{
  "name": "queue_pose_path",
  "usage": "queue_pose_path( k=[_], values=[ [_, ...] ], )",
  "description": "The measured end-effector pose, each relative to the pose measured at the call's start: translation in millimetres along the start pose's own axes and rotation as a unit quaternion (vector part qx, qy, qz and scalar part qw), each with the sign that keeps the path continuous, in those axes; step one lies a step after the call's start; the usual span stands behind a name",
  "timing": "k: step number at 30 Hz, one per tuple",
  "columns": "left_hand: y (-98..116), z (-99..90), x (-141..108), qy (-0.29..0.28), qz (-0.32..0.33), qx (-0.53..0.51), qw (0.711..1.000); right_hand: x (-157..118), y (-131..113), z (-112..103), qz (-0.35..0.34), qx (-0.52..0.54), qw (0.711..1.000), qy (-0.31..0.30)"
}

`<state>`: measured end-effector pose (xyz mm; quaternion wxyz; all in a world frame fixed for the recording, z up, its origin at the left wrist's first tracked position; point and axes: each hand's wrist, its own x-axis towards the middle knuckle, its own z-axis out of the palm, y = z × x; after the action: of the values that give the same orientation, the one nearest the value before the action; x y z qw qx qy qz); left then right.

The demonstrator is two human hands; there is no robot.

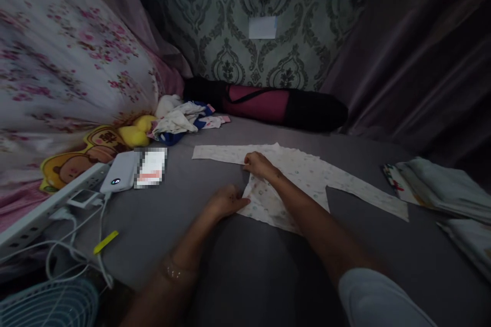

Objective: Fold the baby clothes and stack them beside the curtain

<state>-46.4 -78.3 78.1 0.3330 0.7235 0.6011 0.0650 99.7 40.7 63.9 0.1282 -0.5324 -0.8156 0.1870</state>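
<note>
A small white long-sleeved shirt (303,173) with a pale dotted print lies spread on the grey sheet, its sleeves stretched out to both sides. At its lower left corner, my left hand (227,201) has the hem between thumb and fingers; the hand is slightly blurred. My right hand (260,165) reaches across the shirt and pinches the cloth where the left-lying sleeve meets the body. My right forearm covers part of the shirt's lower body.
Left are a power strip (57,209) with cables, a white power bank (120,171), a yellow plush toy (136,132) and crumpled clothes (180,120). A black and maroon long bag (264,104) lies along the wall. Folded clothes (445,181) are stacked right; a blue fan (49,304) stands lower left.
</note>
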Motion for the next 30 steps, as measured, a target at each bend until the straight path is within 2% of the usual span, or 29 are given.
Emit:
queue_pose_path(
  k=[4, 7, 12, 14, 16, 20, 26, 30],
  values=[
    [-1, -0.4, 0, -0.003, 0.002, 0.005, 1.0, 5, 4, 8, 0.008, 0.002, 1.0, 0.001],
    [-1, -2.4, -1, -0.013, -0.001, 0.019, 1.0, 3, 5, 14, 0.02, 0.003, 0.999, 0.028],
    [1, -6.4, -3, -0.041, -0.022, 0.055, 0.997, -2, 5, 35, 0.073, 0.026, 0.987, 0.142],
    [1, -7.9, -4, -0.052, -0.02, 0.054, 0.997, -4, 5, 44, 0.068, 0.029, 0.98, 0.187],
    [-1, -9.6, -6, -0.061, -0.019, 0.05, 0.997, -6, 6, 49, 0.049, 0.021, 0.977, 0.206],
    [-2, -13.6, -9, -0.069, -0.018, 0.042, 0.997, -7, 7, 52, 0.025, -0.01, 0.98, 0.195],
    [2, -16.7, -10, -0.092, -0.028, 0.097, 0.991, -7, 1, 48, 0.039, -0.043, 0.986, 0.158],
    [5, -16.9, -11, -0.085, -0.042, 0.102, 0.99, -8, -3, 46, 0.046, -0.053, 0.988, 0.139]
  ],
)
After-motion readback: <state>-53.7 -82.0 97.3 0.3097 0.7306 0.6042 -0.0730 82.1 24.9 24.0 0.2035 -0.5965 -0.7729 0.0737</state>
